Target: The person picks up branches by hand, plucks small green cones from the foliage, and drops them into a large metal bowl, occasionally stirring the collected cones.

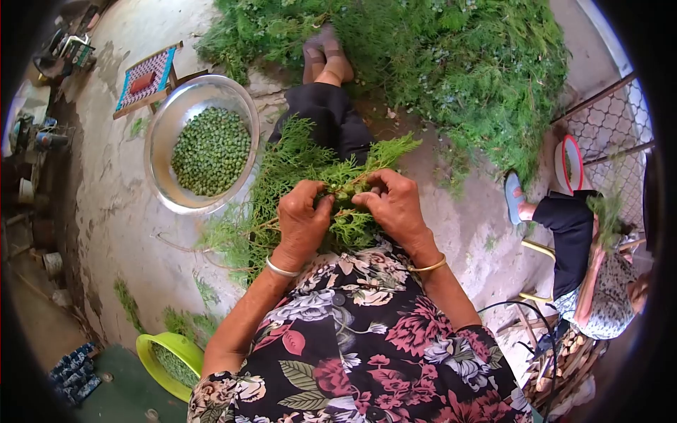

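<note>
Standing at the left, the stool [156,69] carried a red block [143,82], which we judged could slip off if someone knocked the frame. Lower down, the yellow bowl [145,345] sat close by our left elbow [222,349]; a careless backward swing might have tipped it. Next came the metal bowl [159,134], partly filled with berries [211,151]; branches [264,190] on our lap [326,113] spread near its rim, and we thought a dragged stem could hook it or shed leaves inside. Our left hand [303,215] pinched the sprig [345,190] between thumb and forefinger, the other fingers curled in. The sprig, bearing its own green berries, was held over our lap between both hands; a sharp tug, we reckoned, could send those berries rolling into the foliage below. Our right hand [395,201] pinched its other side, thumb towards forefinger, though we could not tell which berry or twig lay between the tips; too hard a squeeze might have crushed one. Ahead, the pile [479,92] reached our feet [328,60], where loose stems could tangle. At the far right, a co-worker's shoe [513,197] rested near the red-rimmed basin [562,166]; a shifting leg might have nudged that over.
</note>
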`<action>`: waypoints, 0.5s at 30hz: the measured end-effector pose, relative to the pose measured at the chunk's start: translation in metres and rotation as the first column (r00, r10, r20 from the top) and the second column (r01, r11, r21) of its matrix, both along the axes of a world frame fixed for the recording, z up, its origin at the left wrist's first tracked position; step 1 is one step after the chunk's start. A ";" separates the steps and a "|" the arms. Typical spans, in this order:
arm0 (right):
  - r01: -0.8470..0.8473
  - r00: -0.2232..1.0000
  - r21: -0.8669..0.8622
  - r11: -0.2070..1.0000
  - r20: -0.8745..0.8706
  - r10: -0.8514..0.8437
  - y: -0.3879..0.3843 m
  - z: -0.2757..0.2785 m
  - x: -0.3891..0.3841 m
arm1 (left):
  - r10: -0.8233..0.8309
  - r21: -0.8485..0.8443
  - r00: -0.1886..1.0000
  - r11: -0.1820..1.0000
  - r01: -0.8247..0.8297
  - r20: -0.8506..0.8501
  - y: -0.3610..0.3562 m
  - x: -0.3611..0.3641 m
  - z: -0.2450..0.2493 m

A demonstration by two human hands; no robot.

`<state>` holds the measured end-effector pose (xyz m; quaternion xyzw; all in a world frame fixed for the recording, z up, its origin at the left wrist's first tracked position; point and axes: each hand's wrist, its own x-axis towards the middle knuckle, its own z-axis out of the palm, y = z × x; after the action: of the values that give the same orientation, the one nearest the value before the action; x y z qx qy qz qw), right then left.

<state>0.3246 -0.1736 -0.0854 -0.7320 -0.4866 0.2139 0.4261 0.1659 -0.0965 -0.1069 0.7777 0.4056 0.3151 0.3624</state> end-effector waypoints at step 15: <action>0.161 0.773 0.041 0.986 -0.626 -0.100 0.006 -0.005 -0.011 | -0.039 0.076 0.998 0.996 0.036 0.041 -0.004 0.000 -0.002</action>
<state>0.3134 -0.1675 -0.0908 -0.6321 -0.2764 0.3902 0.6098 0.1654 -0.1006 -0.1092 0.7915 0.3708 0.3399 0.3471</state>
